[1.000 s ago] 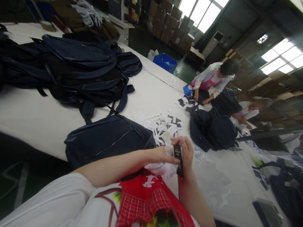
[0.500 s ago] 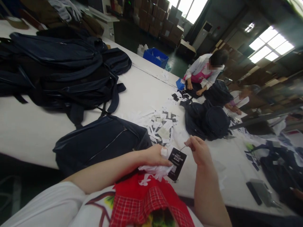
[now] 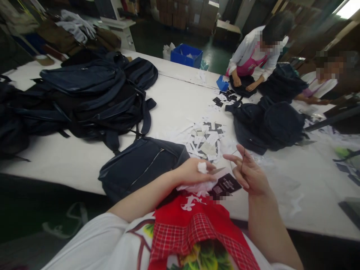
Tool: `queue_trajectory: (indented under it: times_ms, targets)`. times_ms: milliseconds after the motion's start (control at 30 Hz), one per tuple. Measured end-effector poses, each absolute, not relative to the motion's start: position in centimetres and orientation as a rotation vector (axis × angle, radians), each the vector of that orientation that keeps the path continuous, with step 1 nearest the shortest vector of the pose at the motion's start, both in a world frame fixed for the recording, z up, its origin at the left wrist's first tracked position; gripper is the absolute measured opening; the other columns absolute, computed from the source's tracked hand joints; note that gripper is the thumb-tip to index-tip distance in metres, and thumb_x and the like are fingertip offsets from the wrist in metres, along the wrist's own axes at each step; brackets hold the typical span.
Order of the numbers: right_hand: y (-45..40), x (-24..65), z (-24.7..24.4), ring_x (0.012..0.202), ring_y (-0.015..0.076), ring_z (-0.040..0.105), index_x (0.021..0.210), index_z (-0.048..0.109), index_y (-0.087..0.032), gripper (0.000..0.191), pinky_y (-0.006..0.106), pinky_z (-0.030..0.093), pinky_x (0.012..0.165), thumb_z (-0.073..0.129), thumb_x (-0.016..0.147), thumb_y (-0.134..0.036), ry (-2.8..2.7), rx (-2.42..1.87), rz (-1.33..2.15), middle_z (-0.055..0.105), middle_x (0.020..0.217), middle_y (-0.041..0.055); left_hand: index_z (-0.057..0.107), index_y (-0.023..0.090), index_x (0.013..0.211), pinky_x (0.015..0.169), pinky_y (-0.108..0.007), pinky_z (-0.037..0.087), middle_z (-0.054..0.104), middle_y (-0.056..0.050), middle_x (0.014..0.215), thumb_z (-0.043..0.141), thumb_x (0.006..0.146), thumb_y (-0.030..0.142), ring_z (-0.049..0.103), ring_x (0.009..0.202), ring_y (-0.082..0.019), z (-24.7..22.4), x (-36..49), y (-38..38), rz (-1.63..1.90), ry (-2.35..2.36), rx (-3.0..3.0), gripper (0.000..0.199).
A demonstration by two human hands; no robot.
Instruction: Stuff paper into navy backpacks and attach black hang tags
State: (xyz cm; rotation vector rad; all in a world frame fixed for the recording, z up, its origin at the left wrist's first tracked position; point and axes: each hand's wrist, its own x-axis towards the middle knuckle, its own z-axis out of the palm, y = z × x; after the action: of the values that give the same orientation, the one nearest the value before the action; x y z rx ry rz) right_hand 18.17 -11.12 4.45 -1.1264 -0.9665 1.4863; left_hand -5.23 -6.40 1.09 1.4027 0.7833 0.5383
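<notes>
My left hand point(image 3: 194, 172) is closed around crumpled white paper point(image 3: 197, 187) and a black hang tag point(image 3: 228, 184) with white print. A pale card edge shows above the tag. White wrapping point(image 3: 202, 167) sits around one of its fingers. My right hand point(image 3: 251, 174) is raised just beyond the tag, some fingers stretched and others bent. A thin dark cord point(image 3: 243, 157) runs across its fingers; whether it joins the tag cannot be made out. Left of my hands lies a dark blue bag point(image 3: 143, 163) with a diagonal zip, partly behind my left forearm.
Loose tags and paper point(image 3: 206, 140) form a pile beyond my hands. Navy backpacks point(image 3: 92, 90) are heaped at the left; another backpack point(image 3: 267, 123) lies at the right. Across the white table point(image 3: 180, 101), a co-worker point(image 3: 250, 56) handles dark fabric near a blue box point(image 3: 187, 55).
My right hand has gone from pinching the tag's string to having its fingers spread, with a dark cord across them. The tag has tilted towards flat. The view has shifted.
</notes>
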Motion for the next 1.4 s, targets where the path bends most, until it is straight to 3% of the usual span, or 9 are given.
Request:
queue_trajectory:
  times_ms: [133, 267, 333, 467, 667, 800, 967, 1200, 1400]
  targets:
    - [-10.9, 18.3, 1.2, 0.035, 0.0049, 0.041, 0.146, 0.037, -0.034, 0.085, 0.022, 0.032, 0.033, 0.076, 0.071, -0.028, -1.282, -1.377, 1.460, 0.073, 0.112, 0.0081, 0.070, 0.013, 0.090, 0.081, -0.028, 0.050, 0.073, -0.007, 0.088, 0.072, 0.069, 0.042, 0.066, 0.083, -0.017, -1.1, -8.8, -2.9, 1.177, 1.083, 0.821, 0.036]
    - [-10.4, 16.5, -3.5, 0.049, 0.0144, 0.059, 0.129, 0.061, -0.028, 0.064, 0.026, 0.045, 0.050, 0.079, 0.068, -0.030, -1.749, -1.669, 1.108, 0.076, 0.074, -0.0010, 0.065, 0.012, 0.078, 0.067, -0.023, 0.046, 0.065, -0.001, 0.068, 0.073, 0.062, 0.037, 0.059, 0.063, -0.012, -4.6, -10.9, -1.0, 1.235, 1.227, 0.620, 0.031]
    - [-10.4, 14.4, -5.1, 0.057, 0.0164, 0.063, 0.125, 0.063, -0.026, 0.056, 0.027, 0.048, 0.057, 0.076, 0.070, -0.031, -1.865, -1.642, 1.119, 0.075, 0.074, -0.0018, 0.065, 0.012, 0.074, 0.063, -0.023, 0.045, 0.062, 0.001, 0.063, 0.074, 0.060, 0.037, 0.057, 0.059, -0.011, -5.4, -11.3, -0.9, 1.181, 1.244, 0.641, 0.030]
    - [-10.7, 10.3, -5.1, 0.049, 0.0104, 0.055, 0.136, 0.051, -0.022, 0.057, 0.025, 0.045, 0.053, 0.063, 0.081, -0.032, -1.755, -1.540, 1.183, 0.073, 0.088, 0.0011, 0.069, 0.013, 0.074, 0.060, -0.023, 0.043, 0.066, -0.001, 0.067, 0.077, 0.057, 0.034, 0.058, 0.060, -0.012, -4.7, -13.4, -0.9, 1.037, 1.231, 0.755, 0.028]
    - [-11.0, 8.4, -2.5, 0.046, 0.0098, 0.050, 0.127, 0.059, -0.020, 0.050, 0.023, 0.039, 0.048, 0.061, 0.083, -0.044, -1.798, -1.491, 1.189, 0.063, 0.071, -0.0018, 0.071, 0.014, 0.069, 0.060, -0.022, 0.044, 0.067, 0.000, 0.064, 0.080, 0.059, 0.028, 0.058, 0.060, -0.013, -2.9, -18.5, -2.0, -0.009, 0.879, 1.356, 0.019]
    - [-10.5, 7.7, -3.3, 0.054, 0.0138, 0.054, 0.115, 0.067, -0.019, 0.041, 0.026, 0.041, 0.055, 0.062, 0.081, -0.041, -1.970, -1.594, 1.119, 0.059, 0.061, -0.0032, 0.071, 0.013, 0.091, 0.066, -0.024, 0.049, 0.070, -0.005, 0.078, 0.075, 0.071, 0.035, 0.063, 0.071, -0.015, -1.9, -18.9, -3.4, 0.155, 0.638, 1.254, 0.029]
    - [-10.7, 7.6, -6.2, 0.060, 0.0144, 0.058, 0.141, 0.042, -0.018, 0.068, 0.029, 0.046, 0.062, 0.062, 0.079, -0.036, -1.833, -1.654, 1.160, 0.069, 0.087, 0.0009, 0.069, 0.015, 0.111, 0.092, -0.030, 0.047, 0.070, -0.011, 0.111, 0.069, 0.076, 0.027, 0.064, 0.103, -0.021, -1.8, -17.1, -3.7, 0.371, 0.699, 1.321, 0.037]
    - [-11.5, 7.3, -9.8, 0.057, 0.0139, 0.056, 0.151, 0.017, -0.019, 0.089, 0.028, 0.046, 0.059, 0.061, 0.076, -0.035, -1.612, -1.511, 1.507, 0.064, 0.080, -0.0018, 0.068, 0.013, 0.061, 0.068, -0.026, 0.047, 0.063, 0.001, 0.058, 0.070, 0.055, 0.009, 0.059, 0.063, -0.016, -6.3, -13.0, -2.6, 0.097, 0.907, 1.312, 0.007]
    - [-11.8, 7.0, -7.8, 0.055, 0.0152, 0.057, 0.150, 0.020, -0.016, 0.088, 0.028, 0.046, 0.056, 0.064, 0.077, -0.036, -1.701, -1.538, 1.382, 0.061, 0.070, -0.0037, 0.070, 0.012, 0.082, 0.062, -0.025, 0.047, 0.069, -0.002, 0.072, 0.068, 0.060, 0.013, 0.060, 0.063, -0.014, -7.3, -13.9, -2.0, 0.159, 0.814, 1.115, 0.022]
